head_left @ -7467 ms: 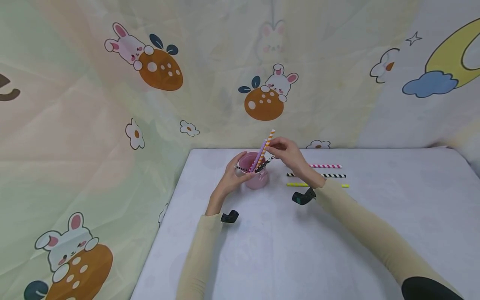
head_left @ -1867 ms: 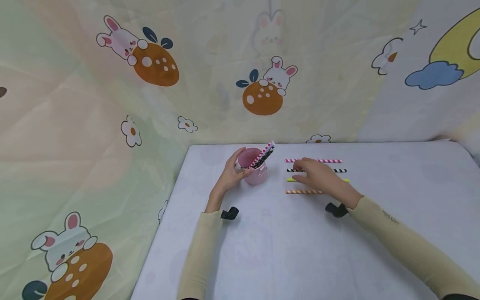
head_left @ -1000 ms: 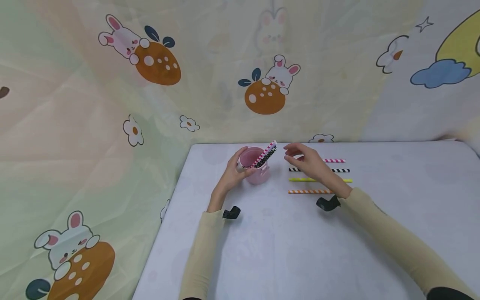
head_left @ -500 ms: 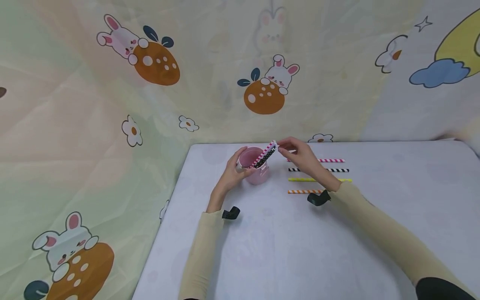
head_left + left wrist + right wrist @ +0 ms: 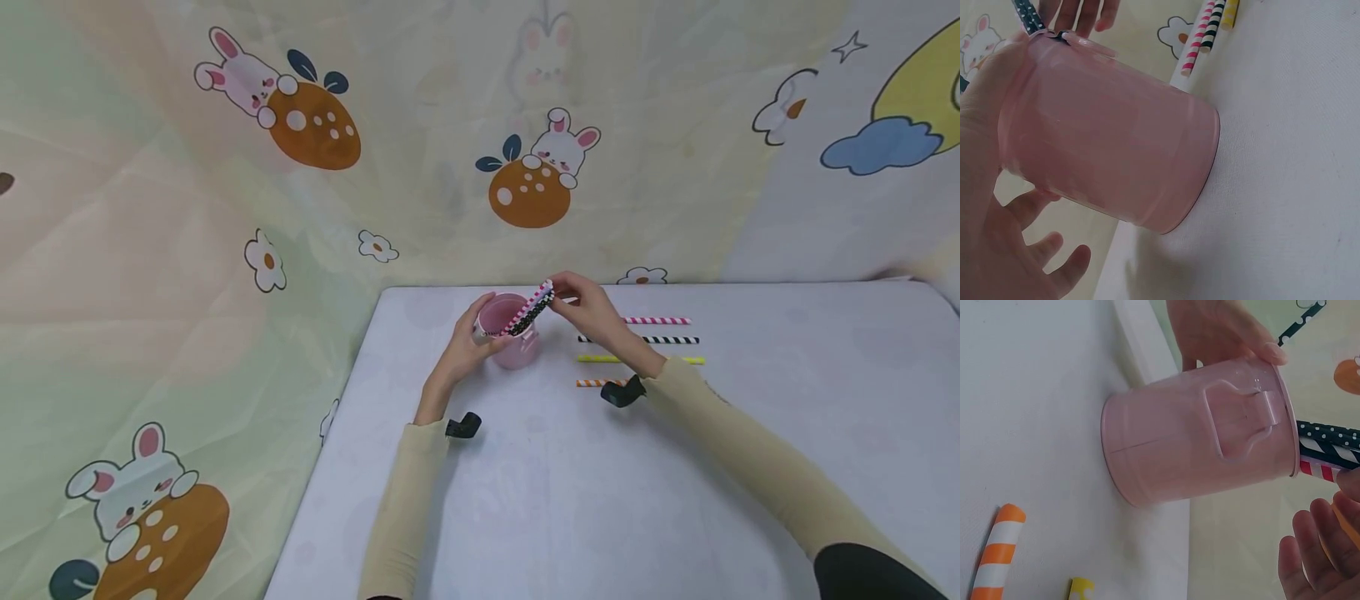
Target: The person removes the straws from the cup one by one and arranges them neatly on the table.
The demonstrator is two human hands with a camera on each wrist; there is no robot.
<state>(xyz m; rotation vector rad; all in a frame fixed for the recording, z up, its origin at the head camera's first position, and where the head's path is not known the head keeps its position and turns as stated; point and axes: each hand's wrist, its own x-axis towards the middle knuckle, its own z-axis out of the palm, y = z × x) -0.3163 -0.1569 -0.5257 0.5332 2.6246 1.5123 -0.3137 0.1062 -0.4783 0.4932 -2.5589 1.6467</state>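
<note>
My left hand (image 5: 459, 358) grips a pink metal cup (image 5: 516, 357) near its rim, tilted in the wrist views, with thumb and fingers around opposite sides. Several straws (image 5: 528, 312) lean out of the cup to the right. Among them, in the right wrist view, are a pink-striped straw (image 5: 1316, 470), a black-and-white striped straw (image 5: 1329, 452) and a black one with white dots (image 5: 1329, 433). My right hand (image 5: 588, 310) pinches at the straws' upper ends; its thumb lies on the pink-striped straw in the right wrist view. The fingertips behind are partly hidden.
Right of the cup, loose straws lie in parallel on the white table (image 5: 570, 500): pink-striped (image 5: 656, 321), black-striped (image 5: 675, 340), yellow (image 5: 682, 360) and orange-striped (image 5: 595, 383). A black dotted strip (image 5: 1300, 324) sticks out by the left thumb. A printed cloth backdrop (image 5: 420, 150) stands behind.
The orange-striped straw, earlier lifted at the cup, now lies on the table. My right hand has moved from the laid-out straws up and left to the straws in the cup. My left hand stays.
</note>
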